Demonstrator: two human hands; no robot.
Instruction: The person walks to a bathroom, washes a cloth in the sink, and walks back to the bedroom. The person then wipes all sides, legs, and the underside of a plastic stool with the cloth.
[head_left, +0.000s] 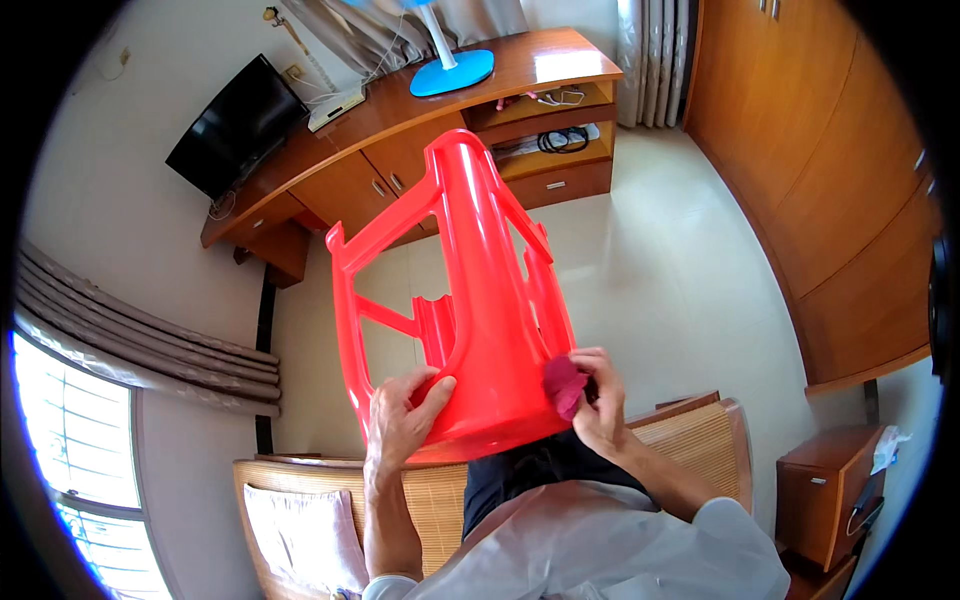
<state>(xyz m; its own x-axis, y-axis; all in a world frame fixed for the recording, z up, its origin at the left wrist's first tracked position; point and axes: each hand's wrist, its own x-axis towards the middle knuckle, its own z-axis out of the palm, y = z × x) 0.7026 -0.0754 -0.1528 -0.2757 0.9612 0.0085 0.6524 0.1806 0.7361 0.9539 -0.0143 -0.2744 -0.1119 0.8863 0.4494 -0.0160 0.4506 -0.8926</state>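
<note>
A red plastic stool (480, 300) is held on its side in front of my lap, with its seat end towards me and its legs pointing away. My left hand (405, 412) grips the stool near the seat, its thumb on the base of a leg and its fingers partly hidden behind the plastic. At the stool's right side, my right hand (602, 401) pinches a dark red cloth (564, 386). The cloth lies against the stool's red surface beside the seat end. Part of the cloth is hidden by my fingers.
Below me is a bed with a woven mat (435, 517) and a pillow (304, 536). Ahead stands a wooden desk (525, 56) bearing a monitor (236, 124) and a blue fan base (452, 73). A wooden wardrobe (810, 150) and a small cabinet (821, 495) are at right.
</note>
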